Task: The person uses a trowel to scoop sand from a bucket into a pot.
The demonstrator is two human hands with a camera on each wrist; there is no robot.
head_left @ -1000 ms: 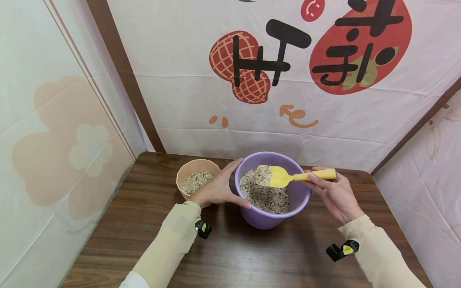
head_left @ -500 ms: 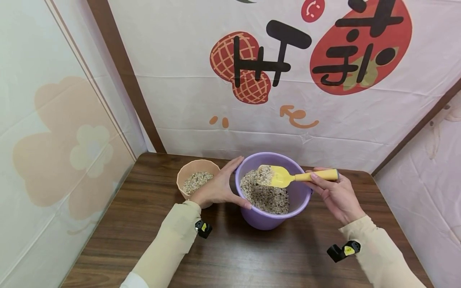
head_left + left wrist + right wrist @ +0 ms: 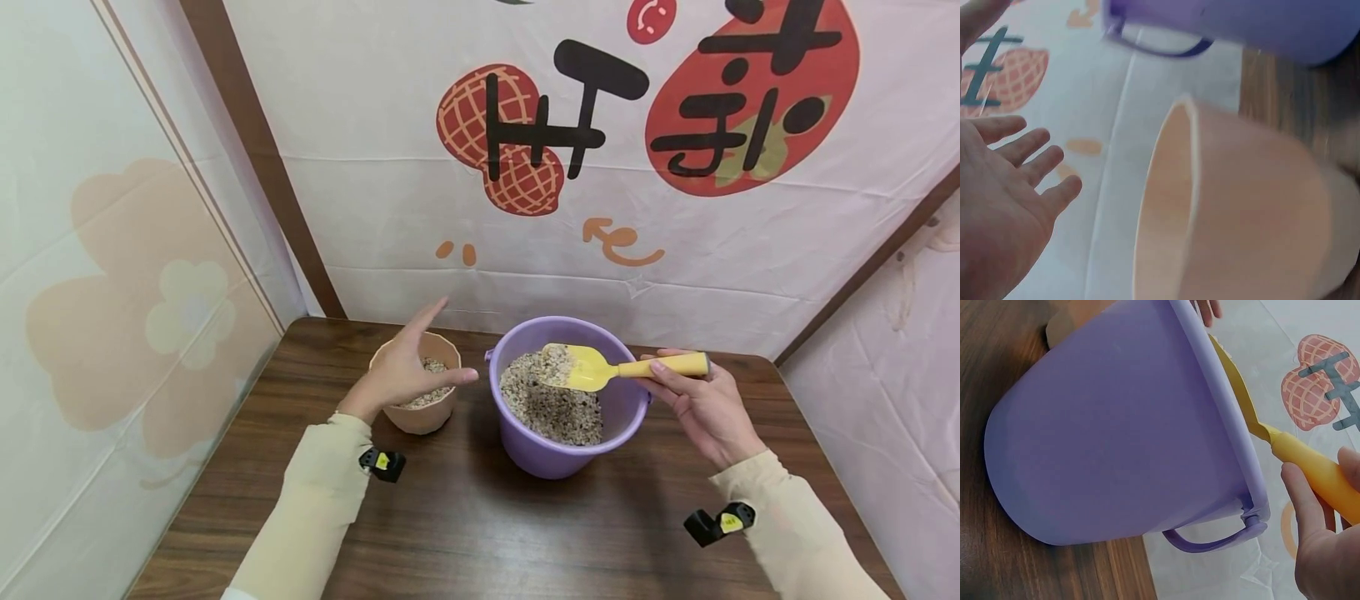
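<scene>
My right hand [image 3: 701, 408] grips the handle of a yellow trowel [image 3: 588, 368]. Its blade carries a heap of pale grains over the mouth of a purple bucket [image 3: 543, 454]. Inside the bucket lies a bed of mixed light and dark grains [image 3: 551, 408]. To the left stands a peach pot [image 3: 420, 419] that holds similar grains. With fingers spread and nothing in them, my left hand [image 3: 401, 367] hovers over this pot and hides part of it. In the left wrist view the left hand [image 3: 1007, 206] is apart from the pot's rim.
Both vessels stand near the back of a dark wooden table [image 3: 480, 542]. Right behind it hangs a printed white cloth [image 3: 360, 208], and more cloth closes in at both sides. In the right wrist view the bucket's bail [image 3: 1216, 542] hangs at its side.
My left hand has let go of the bucket's rim and moved left over the peach pot. The right hand and the loaded trowel have barely shifted.
</scene>
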